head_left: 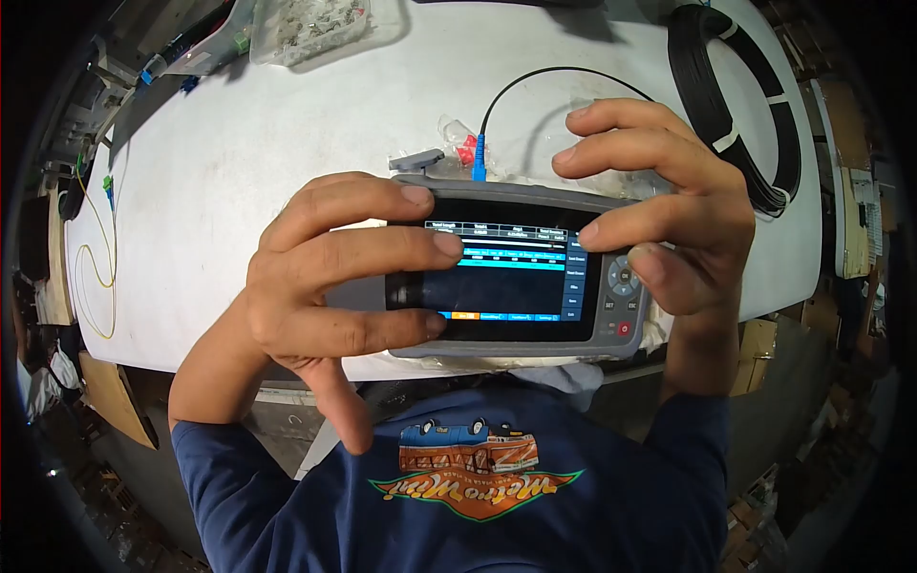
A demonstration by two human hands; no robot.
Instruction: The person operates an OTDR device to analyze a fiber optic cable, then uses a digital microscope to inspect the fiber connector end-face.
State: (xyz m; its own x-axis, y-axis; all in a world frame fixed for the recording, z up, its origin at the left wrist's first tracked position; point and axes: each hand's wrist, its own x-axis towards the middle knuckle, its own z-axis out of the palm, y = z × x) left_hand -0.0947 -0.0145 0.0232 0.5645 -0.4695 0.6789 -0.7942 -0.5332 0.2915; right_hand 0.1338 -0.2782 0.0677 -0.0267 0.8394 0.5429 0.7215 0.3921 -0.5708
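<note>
A grey handheld instrument (pixel 516 329) with a lit screen lies face up near the table's front edge. From its top edge rises a blue connector (pixel 479 160) with a thin black cable. My left hand (pixel 320 258) is spread over the instrument's left side, fingers across the screen and thumb off the lower edge. Over the right side is my right hand (pixel 673 205), its fingers apart. Its index fingertip is at the screen's right edge, and its thumb is above the keypad (pixel 623 277). Whether that thumb touches the keypad is unclear.
A coil of black cable (pixel 688 57) lies at the back right of the white table (pixel 210 220). At the back left are a clear tray of small parts (pixel 310 29) and a bin (pixel 205 43). A yellow fibre cable (pixel 115 258) runs along the left edge.
</note>
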